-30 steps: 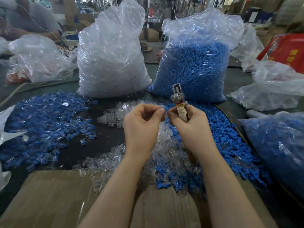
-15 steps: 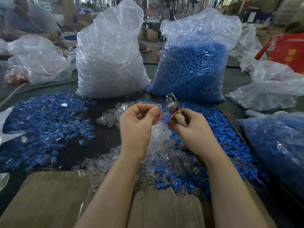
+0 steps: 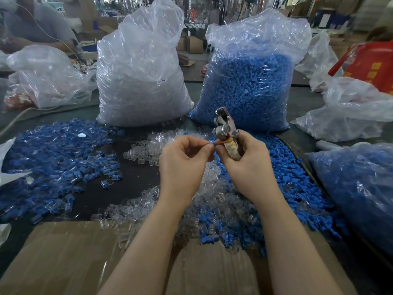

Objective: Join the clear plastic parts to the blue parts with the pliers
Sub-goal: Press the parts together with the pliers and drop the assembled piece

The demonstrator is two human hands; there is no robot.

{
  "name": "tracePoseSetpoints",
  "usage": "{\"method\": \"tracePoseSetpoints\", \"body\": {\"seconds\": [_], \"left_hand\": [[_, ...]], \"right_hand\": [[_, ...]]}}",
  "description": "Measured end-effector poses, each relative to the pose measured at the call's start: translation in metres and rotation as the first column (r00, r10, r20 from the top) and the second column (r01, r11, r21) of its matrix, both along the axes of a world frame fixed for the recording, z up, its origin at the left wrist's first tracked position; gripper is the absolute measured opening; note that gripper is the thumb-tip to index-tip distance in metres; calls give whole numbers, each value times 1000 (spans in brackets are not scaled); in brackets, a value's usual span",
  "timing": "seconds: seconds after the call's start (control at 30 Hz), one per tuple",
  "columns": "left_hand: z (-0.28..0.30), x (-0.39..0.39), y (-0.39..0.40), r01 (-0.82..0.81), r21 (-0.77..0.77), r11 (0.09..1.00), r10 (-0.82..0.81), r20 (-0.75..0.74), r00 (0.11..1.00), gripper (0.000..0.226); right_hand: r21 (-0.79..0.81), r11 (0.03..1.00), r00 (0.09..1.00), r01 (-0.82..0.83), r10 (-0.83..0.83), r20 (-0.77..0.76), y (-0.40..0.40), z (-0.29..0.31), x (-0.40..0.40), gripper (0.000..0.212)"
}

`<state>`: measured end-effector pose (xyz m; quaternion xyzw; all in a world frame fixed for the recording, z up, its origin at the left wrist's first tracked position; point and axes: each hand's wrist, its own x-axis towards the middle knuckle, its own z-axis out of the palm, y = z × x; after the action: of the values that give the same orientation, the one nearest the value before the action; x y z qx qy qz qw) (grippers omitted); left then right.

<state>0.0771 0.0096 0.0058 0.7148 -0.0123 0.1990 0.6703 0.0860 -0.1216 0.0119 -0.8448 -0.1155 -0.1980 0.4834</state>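
The left hand (image 3: 182,165) pinched a small blue plastic part (image 3: 213,143) while the right hand (image 3: 246,165) held the shiny metal pliers (image 3: 225,129), so it probably needed squeezing next.

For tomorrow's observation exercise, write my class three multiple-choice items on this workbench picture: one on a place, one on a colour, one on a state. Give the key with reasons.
1. Where does the bag of clear parts stand?
A. left of the bag of blue parts
B. right of it
C. on top of it

2. What colour is the small part pinched at the fingertips?
A. red
B. blue
C. green

3. How are the pliers held?
A. lying on the table
B. head up in the right hand
C. inside a bag

Key:
A, the bag of clear parts is left of the bag of blue parts.
B, the small part is blue.
B, the right hand grips the pliers.
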Motion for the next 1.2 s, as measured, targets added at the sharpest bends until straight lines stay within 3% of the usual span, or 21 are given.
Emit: {"method": "tracePoseSetpoints", "body": {"seconds": [0.13,0.27,0.37,0.5,0.87,1.2], "left_hand": [[1,0,1,3,-7,1000,-3,-15,1000,8],[3,1,3,15,-126,992,-19,-32,999,12],[4,1,6,39,-236,971,-48,-29,998,10],[5,1,7,62,-264,963,-64,-2,998,10],[6,0,6,73,-239,968,-69,27,997,13],[6,0,6,65,-254,965,-71,-14,997,11]], "right_hand": [[22,1000,1000,-9,10,-24,0,-1,1,5],[88,994,991,-58,67,-113,-7,0,2,8],[58,994,968,-97,108,-228,-15,-1,1,5],[0,983,936,-181,172,-306,-17,-1,-1,6],[-41,969,928,-243,220,-301,-14,-3,0,7],[-185,968,960,-169,119,-254,-12,-8,2,11]]}}
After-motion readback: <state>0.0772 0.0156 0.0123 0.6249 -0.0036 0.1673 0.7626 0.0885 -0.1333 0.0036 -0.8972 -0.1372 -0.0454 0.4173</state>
